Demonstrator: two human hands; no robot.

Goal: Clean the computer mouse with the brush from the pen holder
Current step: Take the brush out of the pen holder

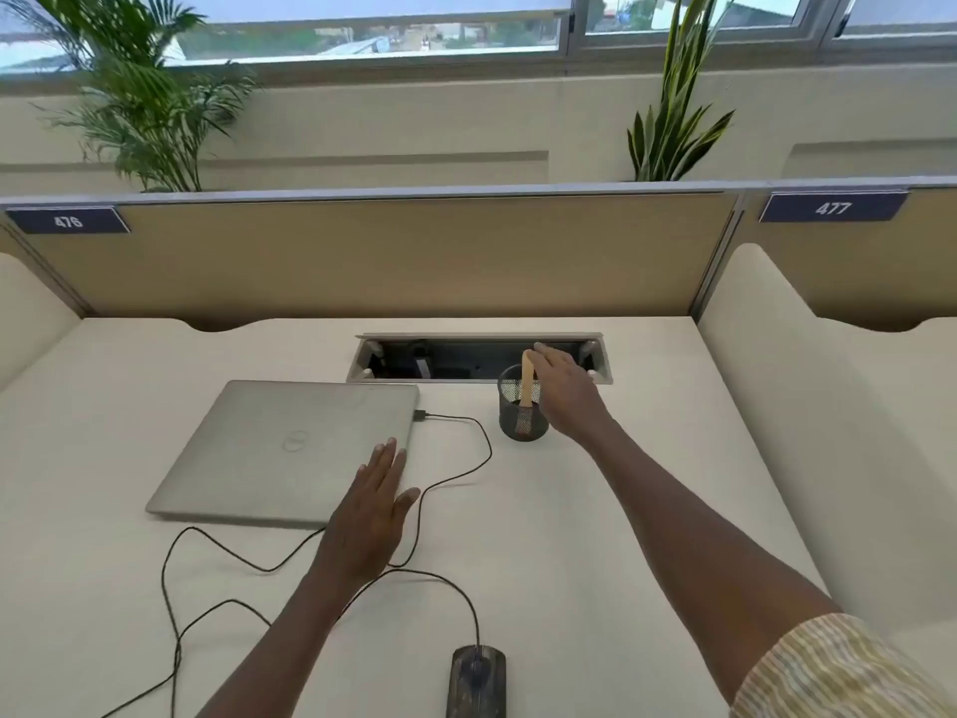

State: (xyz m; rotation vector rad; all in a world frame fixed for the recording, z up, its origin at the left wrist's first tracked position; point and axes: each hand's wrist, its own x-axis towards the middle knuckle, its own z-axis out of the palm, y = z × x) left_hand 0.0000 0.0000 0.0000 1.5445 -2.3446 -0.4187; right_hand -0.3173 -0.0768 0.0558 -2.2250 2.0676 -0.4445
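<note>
A pale, smooth desk [595, 536] fills the lower half of the frame. Just right of centre stands the pen holder [523, 406], a small round cup of dark wire mesh. The brush [527, 386] stands upright inside it, its flat light wooden handle rising above the rim and its dark bristle end showing through the mesh at the bottom. The right hand [562, 386] reaches over the cup from the right, fingers curled at the top of the handle; whether they have closed on it cannot be told. The left hand [375, 502] lies flat, fingers straight and together, palm down over the near right corner of a closed laptop [290, 448], a matte silver slab with rounded corners. A thin black cable [455, 471] runs from the laptop's right edge in loose loops across the desk to the mouse [476, 681], a dark oval at the bottom centre of the frame, well apart from both hands. A striped woven sleeve [839, 671] shows at the lower right.
</note>
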